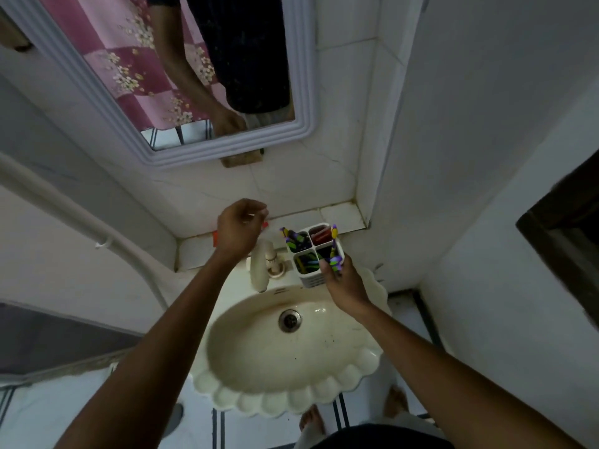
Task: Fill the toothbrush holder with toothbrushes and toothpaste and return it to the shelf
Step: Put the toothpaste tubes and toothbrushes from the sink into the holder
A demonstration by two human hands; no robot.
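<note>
A white toothbrush holder (313, 279) with four compartments stands at the back right of the sink, beside the tap. Purple and green toothbrushes (289, 238) stick out of its compartments, and something red (319, 236) fills the far right one. My right hand (345, 285) grips the holder's near right corner, fingers by a purple brush (335, 261). My left hand (241, 228) hangs over the tiled shelf (337, 215) with curled fingers. A red tube (215, 238) lies under it, showing at both sides; whether the hand holds it is hidden.
A cream shell-shaped sink (363, 361) with a drain (290, 320) sits below, its tap (261, 267) left of the holder. A white-framed mirror (301, 92) hangs above the shelf. A wall corner closes the shelf's right end. A white pipe (97, 228) runs on the left.
</note>
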